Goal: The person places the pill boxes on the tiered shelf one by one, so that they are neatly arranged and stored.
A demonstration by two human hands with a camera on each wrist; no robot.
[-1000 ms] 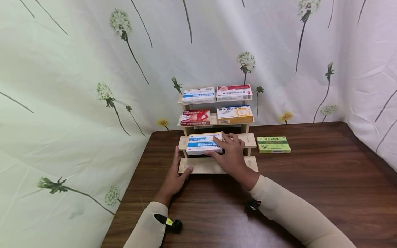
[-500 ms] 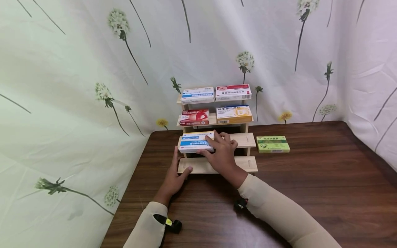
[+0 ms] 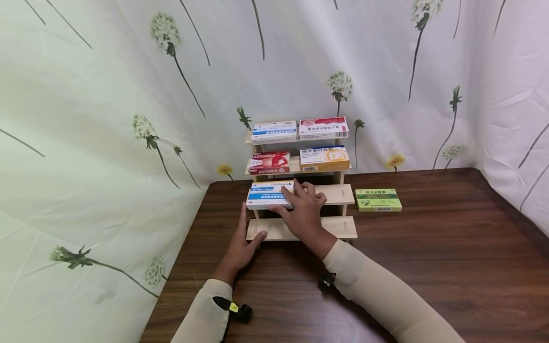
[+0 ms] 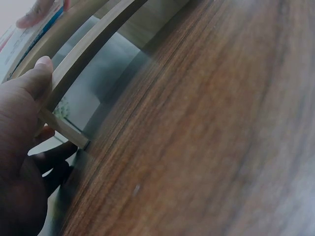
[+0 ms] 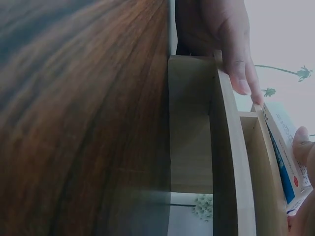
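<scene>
My right hand (image 3: 305, 215) grips a white and blue medicine box (image 3: 267, 195) by its right end, thumb at the front edge and fingers over the top. The box lies at the left of the second step from the bottom of a wooden stepped rack (image 3: 296, 228). In the right wrist view the box (image 5: 284, 147) sits along the step's edge with the thumb against it. My left hand (image 3: 239, 247) holds the rack's left end. In the left wrist view the left thumb (image 4: 40, 73) lies on the lowest board and the other fingers are behind the upright.
Higher steps carry another white and blue box (image 3: 274, 132), a white and red box (image 3: 323, 128), a red box (image 3: 269, 162) and a yellow and white box (image 3: 324, 158). A green box (image 3: 378, 200) lies on the brown table (image 3: 442, 247) right of the rack. Flowered cloth (image 3: 283, 71) hangs behind.
My right hand has slid the white and blue medicine box leftward along its step to the left end. The left hand stays at the rack's left end.
</scene>
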